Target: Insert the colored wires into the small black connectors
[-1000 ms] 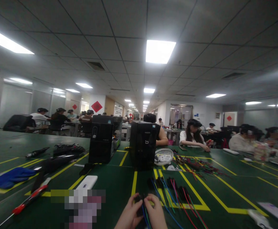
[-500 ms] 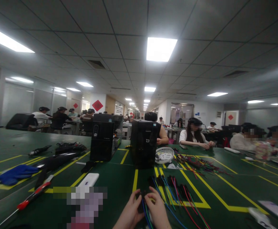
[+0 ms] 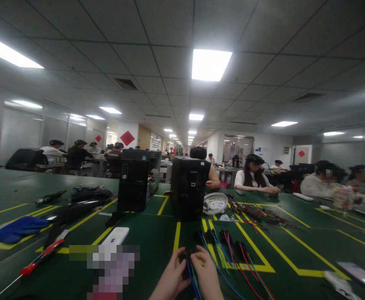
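Note:
Close to the table's near edge, my left hand (image 3: 173, 273) and my right hand (image 3: 205, 271) meet around a small black connector (image 3: 187, 255). Fingers and thumbs of both hands are closed on it, covering most of its body. Blue and green wires (image 3: 194, 278) run from it down between my palms. Just beyond my right hand lie several black connectors (image 3: 212, 236) with blue, green, pink and red wires (image 3: 246, 264) trailing toward me.
Two black computer towers (image 3: 134, 179) (image 3: 188, 187) stand ahead. A white basket (image 3: 216, 203) and a heap of coloured wires (image 3: 260, 214) lie right of them. Left are a blue glove (image 3: 21, 229), a red-handled screwdriver (image 3: 40, 257) and a white object (image 3: 112, 243). Other people sit beyond.
Both hands stay in nearly the same place with the connector between them. The whole view has shifted very slightly.

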A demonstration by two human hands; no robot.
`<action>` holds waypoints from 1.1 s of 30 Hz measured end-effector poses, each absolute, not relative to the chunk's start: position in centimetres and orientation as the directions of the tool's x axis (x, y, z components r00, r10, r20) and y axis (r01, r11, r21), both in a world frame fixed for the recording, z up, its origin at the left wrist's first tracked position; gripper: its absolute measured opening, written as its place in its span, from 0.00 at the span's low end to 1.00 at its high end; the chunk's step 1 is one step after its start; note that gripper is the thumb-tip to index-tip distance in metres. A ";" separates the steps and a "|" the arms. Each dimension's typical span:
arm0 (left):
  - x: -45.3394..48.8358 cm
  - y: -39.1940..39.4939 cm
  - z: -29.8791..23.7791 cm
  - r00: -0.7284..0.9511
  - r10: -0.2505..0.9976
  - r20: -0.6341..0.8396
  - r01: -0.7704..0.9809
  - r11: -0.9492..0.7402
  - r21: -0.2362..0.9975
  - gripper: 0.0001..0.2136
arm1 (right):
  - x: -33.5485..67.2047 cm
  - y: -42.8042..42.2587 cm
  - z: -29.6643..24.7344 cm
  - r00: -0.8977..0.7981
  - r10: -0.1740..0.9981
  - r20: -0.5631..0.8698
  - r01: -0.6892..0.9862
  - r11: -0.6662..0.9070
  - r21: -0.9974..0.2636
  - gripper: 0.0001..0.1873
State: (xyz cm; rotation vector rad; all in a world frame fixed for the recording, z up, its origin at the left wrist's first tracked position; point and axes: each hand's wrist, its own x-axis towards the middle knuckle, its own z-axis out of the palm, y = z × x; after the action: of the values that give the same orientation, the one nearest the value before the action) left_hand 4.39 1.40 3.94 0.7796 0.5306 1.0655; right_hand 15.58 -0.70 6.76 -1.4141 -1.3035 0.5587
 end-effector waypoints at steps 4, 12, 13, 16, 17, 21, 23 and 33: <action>4.2 1.2 4.2 0.412 0.911 -0.004 -0.507 0.233 0.830 0.17 | 15.5 -0.8 7.0 0.277 0.915 0.295 0.419 0.161 -0.893 0.09; 4.6 1.6 3.8 0.385 0.923 -0.006 -0.448 0.193 0.873 0.14 | 15.6 -0.7 6.5 0.260 0.934 0.246 0.394 0.130 -0.910 0.10; 4.6 1.6 3.8 0.375 0.927 -0.012 -0.441 0.190 0.877 0.14 | 15.6 -0.7 6.4 0.263 0.934 0.243 0.391 0.127 -0.911 0.10; 4.6 1.4 4.0 0.355 0.935 -0.015 -0.434 0.179 0.883 0.15 | 15.6 -0.7 6.2 0.274 0.927 0.258 0.390 0.138 -0.911 0.10; 4.5 1.3 4.0 0.354 0.935 -0.009 -0.437 0.174 0.882 0.16 | 15.6 -0.6 6.1 0.276 0.923 0.267 0.392 0.146 -0.908 0.10; 4.5 1.0 4.3 0.335 0.942 -0.006 -0.451 0.166 0.877 0.18 | 15.7 -0.3 5.9 0.282 0.919 0.277 0.395 0.152 -0.906 0.09; 4.5 1.0 4.4 0.321 0.947 -0.016 -0.458 0.170 0.872 0.19 | 15.7 -0.2 5.8 0.291 0.920 0.262 0.385 0.138 -0.912 0.09; 4.6 1.7 3.9 0.368 0.928 -0.056 -0.498 0.247 0.831 0.22 | 15.5 -0.2 6.0 0.304 0.920 0.247 0.409 0.108 -0.906 0.09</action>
State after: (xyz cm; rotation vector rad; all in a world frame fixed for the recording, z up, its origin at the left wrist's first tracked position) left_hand 4.62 1.71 3.85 0.8268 0.6273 1.0640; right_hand 15.47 -0.20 6.01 -1.4890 -1.2855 0.5933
